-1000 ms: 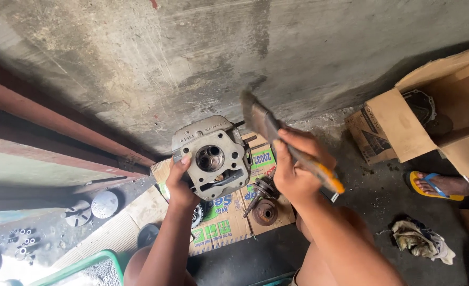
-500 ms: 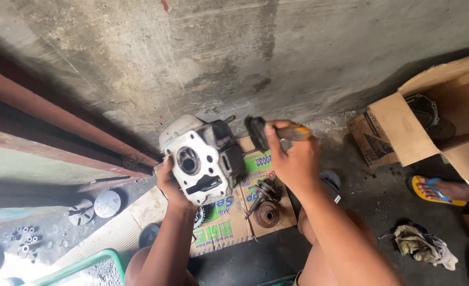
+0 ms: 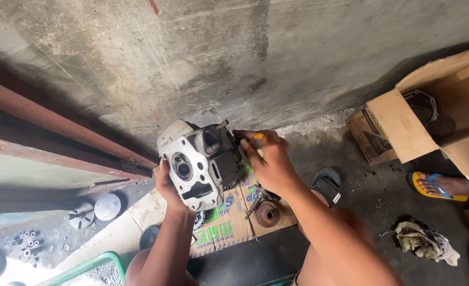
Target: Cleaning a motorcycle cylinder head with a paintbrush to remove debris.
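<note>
Crouching over a dark, stained concrete floor (image 3: pixel 382 212) beside a rough grey wall (image 3: pixel 245 58), the person is gripping a metal engine head (image 3: pixel 200 164) from below in the closed left hand (image 3: pixel 165 185), held above flattened cardboard (image 3: pixel 229 222). The right hand (image 3: pixel 269 161), fingers curled around an orange-handled tool (image 3: pixel 258 140), is pressing against the part's side. An open cardboard box (image 3: pixel 435 116) is sitting near the wall.

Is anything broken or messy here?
Nothing looks broken. The engine part sits tilted in the left hand, and the floor is messy: a crumpled rag and small metal parts on flattened cardboard.
</note>
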